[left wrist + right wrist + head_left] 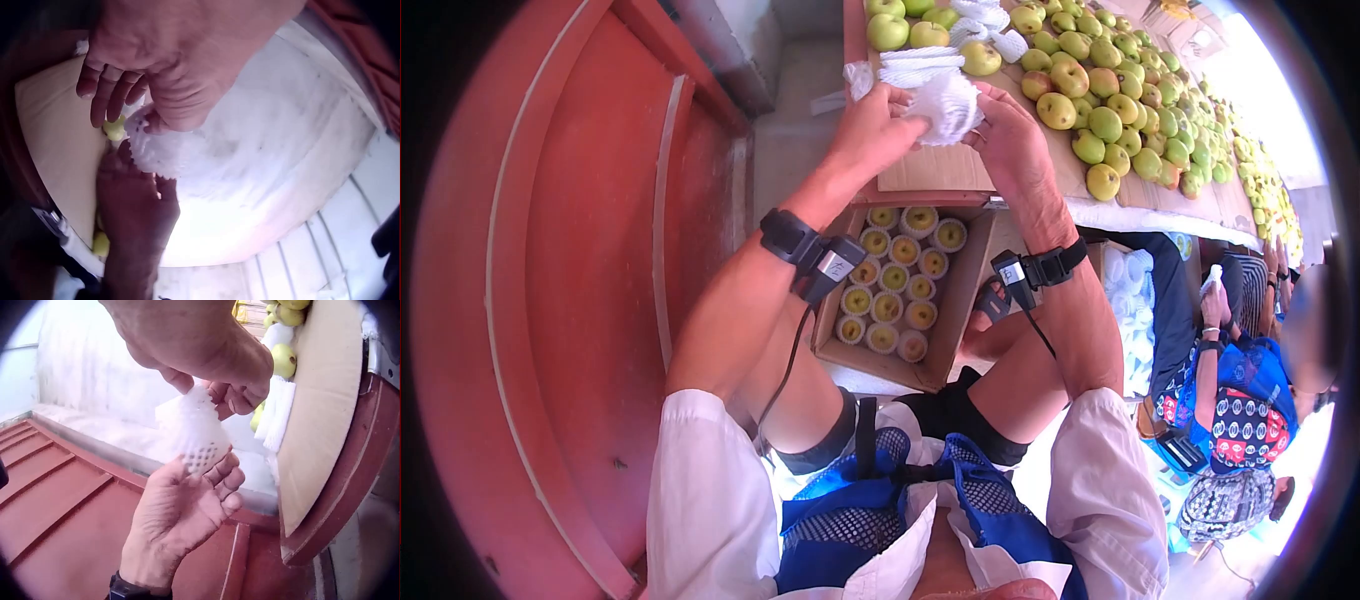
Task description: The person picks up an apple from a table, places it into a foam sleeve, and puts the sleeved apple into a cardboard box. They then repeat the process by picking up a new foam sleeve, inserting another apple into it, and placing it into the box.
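Observation:
Between both hands, over the near edge of the table, is a white foam fruit net [945, 108], rounded and bulging; whatever it has inside is hidden. My left hand [882, 128] grips one side of it, the thumb pressed on the mesh. On the opposite side my right hand [1012, 142] pinches the net's edge with thumb and fingers. In the right wrist view the foam net [195, 431] spans from the left hand's [187, 509] fingers up to the right hand [212, 347]. Flat foam nets [920, 64] lie just beyond the hands.
A large pile of green-yellow apples [1105, 122] covers the table's right part, with a few apples [888, 32] at the back left. Below the table edge, an open cardboard box [962, 345] holds rows of netted apples. A red panel [590, 250] stands left; other people sit at right.

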The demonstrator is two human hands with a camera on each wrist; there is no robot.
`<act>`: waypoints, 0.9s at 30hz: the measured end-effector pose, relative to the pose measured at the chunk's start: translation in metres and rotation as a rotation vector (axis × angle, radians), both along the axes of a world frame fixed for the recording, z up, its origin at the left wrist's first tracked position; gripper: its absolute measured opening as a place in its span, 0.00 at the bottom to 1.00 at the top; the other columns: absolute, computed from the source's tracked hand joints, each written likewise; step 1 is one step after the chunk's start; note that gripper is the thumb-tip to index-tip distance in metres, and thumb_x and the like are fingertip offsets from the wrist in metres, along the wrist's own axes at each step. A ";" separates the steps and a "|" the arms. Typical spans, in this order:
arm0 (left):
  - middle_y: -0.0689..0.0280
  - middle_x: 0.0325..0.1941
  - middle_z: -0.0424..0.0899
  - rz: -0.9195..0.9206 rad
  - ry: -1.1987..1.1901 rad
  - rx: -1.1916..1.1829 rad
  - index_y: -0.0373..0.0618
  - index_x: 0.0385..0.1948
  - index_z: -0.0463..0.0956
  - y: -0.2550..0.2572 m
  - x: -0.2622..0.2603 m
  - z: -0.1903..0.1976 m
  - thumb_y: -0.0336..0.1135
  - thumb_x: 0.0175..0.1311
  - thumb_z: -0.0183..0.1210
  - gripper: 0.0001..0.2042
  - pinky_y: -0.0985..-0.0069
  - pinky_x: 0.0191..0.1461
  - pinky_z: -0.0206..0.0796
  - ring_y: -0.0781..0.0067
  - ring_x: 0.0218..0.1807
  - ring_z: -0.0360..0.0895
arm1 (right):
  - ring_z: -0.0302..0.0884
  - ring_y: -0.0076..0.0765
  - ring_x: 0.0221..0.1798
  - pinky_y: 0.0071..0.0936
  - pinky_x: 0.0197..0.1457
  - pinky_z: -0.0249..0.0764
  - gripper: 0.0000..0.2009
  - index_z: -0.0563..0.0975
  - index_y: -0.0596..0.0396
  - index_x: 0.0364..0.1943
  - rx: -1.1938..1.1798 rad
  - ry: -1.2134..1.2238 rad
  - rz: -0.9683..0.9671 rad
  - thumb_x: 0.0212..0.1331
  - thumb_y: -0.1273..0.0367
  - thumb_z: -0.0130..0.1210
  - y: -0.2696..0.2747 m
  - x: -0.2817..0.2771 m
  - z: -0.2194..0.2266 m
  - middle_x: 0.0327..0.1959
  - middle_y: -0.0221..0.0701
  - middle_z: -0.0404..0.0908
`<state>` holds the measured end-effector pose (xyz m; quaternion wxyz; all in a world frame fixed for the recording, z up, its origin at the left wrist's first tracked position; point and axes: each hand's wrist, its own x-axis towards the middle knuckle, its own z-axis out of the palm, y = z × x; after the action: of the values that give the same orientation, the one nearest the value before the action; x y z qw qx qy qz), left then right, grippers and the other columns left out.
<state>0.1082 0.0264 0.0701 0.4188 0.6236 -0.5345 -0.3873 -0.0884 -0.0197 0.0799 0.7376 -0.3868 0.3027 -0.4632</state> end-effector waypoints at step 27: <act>0.70 0.52 0.81 -0.351 1.087 0.215 0.49 0.58 0.73 0.012 -0.007 0.024 0.38 0.70 0.60 0.17 0.72 0.43 0.60 0.74 0.48 0.75 | 0.80 0.27 0.55 0.27 0.58 0.78 0.14 0.72 0.59 0.59 -0.175 -0.027 0.120 0.73 0.71 0.50 0.004 -0.007 0.011 0.55 0.33 0.79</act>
<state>0.1010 0.0382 0.0944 0.4971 0.2762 -0.2959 -0.7675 -0.0952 -0.0157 0.0914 0.7314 -0.4610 0.2275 -0.4482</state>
